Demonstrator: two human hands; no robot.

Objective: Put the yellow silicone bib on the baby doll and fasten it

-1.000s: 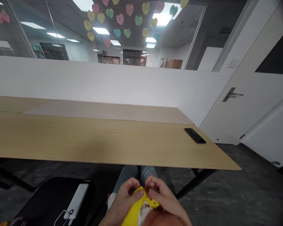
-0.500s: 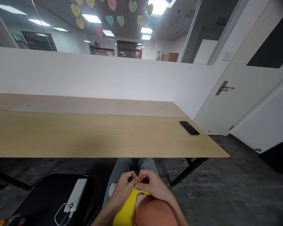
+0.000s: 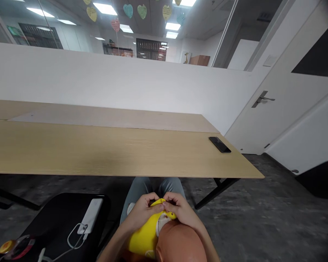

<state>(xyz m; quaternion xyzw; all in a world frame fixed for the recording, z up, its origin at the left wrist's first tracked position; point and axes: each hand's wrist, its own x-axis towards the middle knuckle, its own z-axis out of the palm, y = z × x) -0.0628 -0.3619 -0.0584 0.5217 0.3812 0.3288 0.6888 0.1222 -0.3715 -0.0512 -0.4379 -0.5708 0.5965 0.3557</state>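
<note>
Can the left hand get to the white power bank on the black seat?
Probably yes. The left hand is close to the white power bank, and nothing shows between them. But it is holding the yellow fabric by the bald orange doll head, so it would likely have to let go first.

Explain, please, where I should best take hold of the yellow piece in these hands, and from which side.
Grip the yellow piece low, on its wide bulging part, coming from the left of the view. The left hand and right hand cover its top, and the bald orange head blocks the right.
</note>
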